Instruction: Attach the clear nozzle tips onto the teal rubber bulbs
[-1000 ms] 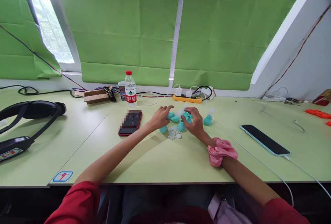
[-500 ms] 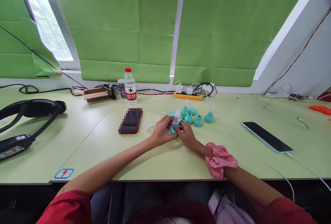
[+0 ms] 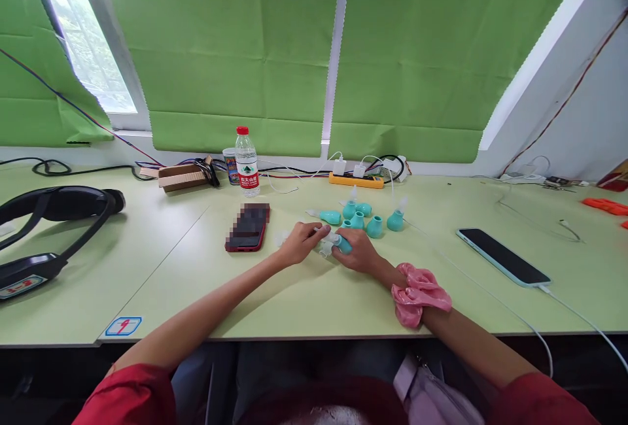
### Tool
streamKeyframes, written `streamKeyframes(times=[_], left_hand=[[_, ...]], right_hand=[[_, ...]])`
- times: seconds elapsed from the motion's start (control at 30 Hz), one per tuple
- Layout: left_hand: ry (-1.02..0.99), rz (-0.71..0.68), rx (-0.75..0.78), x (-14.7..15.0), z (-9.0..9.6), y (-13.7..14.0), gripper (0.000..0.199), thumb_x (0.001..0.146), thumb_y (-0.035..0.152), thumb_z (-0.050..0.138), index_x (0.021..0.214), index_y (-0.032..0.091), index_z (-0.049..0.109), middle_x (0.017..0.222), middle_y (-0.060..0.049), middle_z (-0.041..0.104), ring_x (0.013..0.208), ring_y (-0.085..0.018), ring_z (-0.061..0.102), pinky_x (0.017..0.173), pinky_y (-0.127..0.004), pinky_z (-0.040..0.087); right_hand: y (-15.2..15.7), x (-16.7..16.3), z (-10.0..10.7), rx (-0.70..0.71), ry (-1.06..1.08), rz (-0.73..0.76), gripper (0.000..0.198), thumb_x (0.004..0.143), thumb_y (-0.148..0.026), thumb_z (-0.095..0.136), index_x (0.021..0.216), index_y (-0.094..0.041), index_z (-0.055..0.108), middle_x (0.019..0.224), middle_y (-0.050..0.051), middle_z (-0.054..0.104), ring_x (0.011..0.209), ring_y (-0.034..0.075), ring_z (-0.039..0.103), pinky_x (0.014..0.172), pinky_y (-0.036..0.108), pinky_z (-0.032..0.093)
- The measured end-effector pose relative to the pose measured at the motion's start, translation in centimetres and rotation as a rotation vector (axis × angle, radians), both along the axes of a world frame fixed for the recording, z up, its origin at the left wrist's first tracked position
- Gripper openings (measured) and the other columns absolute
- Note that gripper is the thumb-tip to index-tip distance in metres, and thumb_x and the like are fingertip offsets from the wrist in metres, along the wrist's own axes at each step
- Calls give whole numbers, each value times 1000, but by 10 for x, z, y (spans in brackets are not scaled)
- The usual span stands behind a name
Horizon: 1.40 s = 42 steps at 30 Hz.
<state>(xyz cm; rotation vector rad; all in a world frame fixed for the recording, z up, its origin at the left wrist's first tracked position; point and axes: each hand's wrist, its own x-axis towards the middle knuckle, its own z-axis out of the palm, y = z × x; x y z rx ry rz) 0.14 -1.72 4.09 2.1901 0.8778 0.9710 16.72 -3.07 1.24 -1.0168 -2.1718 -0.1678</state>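
Observation:
Between my hands a teal bulb syringe (image 3: pixel 345 246) lies tilted, its clear nozzle (image 3: pixel 330 237) pointing left. My right hand (image 3: pixel 362 252) is closed around the teal bulb. The fingers of my left hand (image 3: pixel 298 245) pinch the nozzle end. Just beyond are open-necked teal bulbs (image 3: pixel 375 227), without nozzles. Bulb syringes with clear nozzles fitted also sit there: one upright at the right (image 3: pixel 395 219) and one on its side at the left (image 3: pixel 330 217). Small clear pieces (image 3: pixel 325 248) lie under and beside my hands, partly hidden.
A red-cased phone (image 3: pixel 246 227) lies left of my hands, and a charging phone (image 3: pixel 503 257) to the right. Further back stand a water bottle (image 3: pixel 247 167), a cardboard box (image 3: pixel 182 178) and an orange power strip (image 3: pixel 356 180). A black headset (image 3: pixel 59 216) occupies the far left.
The bulb syringe has tipped from upright to lying over, nozzle leftward. My left hand has shifted from the bulb to the nozzle, and my right hand now wraps the bulb.

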Motion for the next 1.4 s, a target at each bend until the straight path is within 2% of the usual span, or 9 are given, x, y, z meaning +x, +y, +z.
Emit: streamKeyframes(times=[0.13, 0.2, 0.27, 0.4, 0.5, 0.7, 0.8, 1.0, 1.4], left_hand=[[-153, -174, -340, 1, 4, 3, 46, 79, 52, 26, 50, 17, 30, 41, 5, 27, 38, -5, 24, 40, -21, 21], [-160, -135, -361, 0, 4, 5, 48, 80, 51, 18, 50, 17, 31, 39, 5, 27, 36, -6, 25, 39, -22, 24], [-90, -4, -165, -3, 3, 7, 49, 81, 50, 16, 49, 16, 35, 41, 2, 33, 39, -8, 31, 43, -23, 29], [248, 186, 555, -5, -4, 9, 37, 78, 44, 38, 63, 14, 53, 68, -7, 53, 73, -18, 47, 67, -33, 36], [444, 246, 798, -4, -14, 9, 22, 77, 35, 44, 80, 17, 57, 97, -10, 53, 100, -26, 38, 82, -43, 28], [586, 295, 809, -4, -25, 9, 24, 74, 25, 47, 96, 19, 53, 116, -12, 42, 108, -29, 31, 86, -51, 20], [540, 313, 773, -4, -23, 6, 33, 72, 21, 45, 105, 18, 48, 116, -13, 42, 108, -29, 32, 86, -50, 19], [390, 288, 725, -6, -15, 1, 29, 75, 16, 38, 102, 19, 47, 103, -7, 52, 103, -22, 38, 88, -45, 17], [412, 198, 943, -5, -16, 1, 21, 82, 21, 40, 100, 23, 51, 103, -5, 56, 105, -23, 41, 87, -45, 13]], right_hand=[[2, 3, -5, 140, 86, 16, 6, 64, -23, 46, 63, -17, 48, 53, 0, 50, 48, 12, 44, 48, 24, 34], [2, 4, -5, 225, 143, 14, 6, 62, -23, 47, 64, -18, 48, 53, 0, 51, 49, 12, 46, 49, 24, 35], [1, 4, -3, 262, 203, 8, 6, 62, -23, 48, 67, -18, 48, 54, 0, 51, 50, 13, 47, 49, 24, 37], [0, 4, 2, 219, 261, -20, 6, 66, -23, 46, 68, -18, 47, 55, 0, 51, 50, 13, 48, 50, 25, 38], [1, 5, 3, 182, 247, -42, 7, 68, -25, 46, 68, -18, 47, 56, 0, 52, 51, 13, 49, 51, 25, 38], [3, 4, 1, 78, 146, -99, 11, 66, -27, 46, 68, -17, 50, 59, 2, 54, 53, 13, 49, 53, 25, 37], [2, 2, 1, -2, 44, -140, 11, 66, -26, 46, 60, -17, 48, 53, 1, 52, 49, 12, 45, 51, 24, 34], [3, 0, 3, -89, -42, -225, 15, 65, -28, 48, 54, -18, 47, 49, 1, 51, 44, 11, 41, 46, 24, 27], [-1, -4, 3, -156, -109, -310, 12, 65, -28, 49, 60, -17, 50, 57, 4, 58, 52, 15, 50, 46, 24, 28]])
